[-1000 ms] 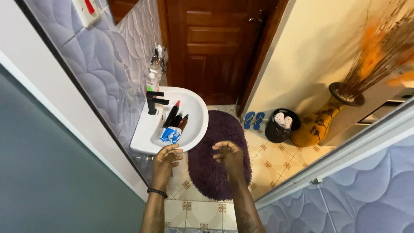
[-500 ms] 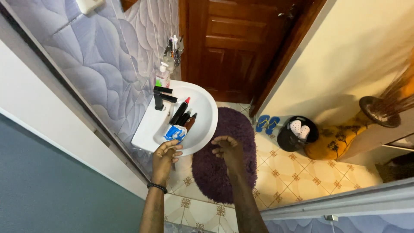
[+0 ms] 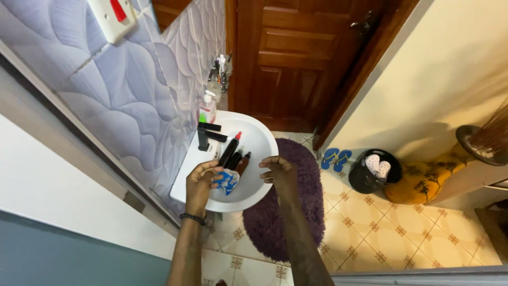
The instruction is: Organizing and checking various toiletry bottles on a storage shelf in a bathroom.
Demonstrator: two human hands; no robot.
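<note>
The left hand point(image 3: 201, 182) curls its fingers around a crumpled blue-and-white packet point(image 3: 227, 181) lying in the round white ceramic basin point(image 3: 259, 143), while the right hand point(image 3: 279, 172) hovers just beside it at the basin's near rim, fingers loosely bent and holding nothing. Behind the packet, 3 or so dark tubes and bottles, one a black tube with a red cap point(image 3: 231, 148), lie in the bowl near a black angular tap point(image 3: 209, 135). A shaggy purple round rug point(image 3: 296, 212) lies on the patterned tile floor below.
</note>
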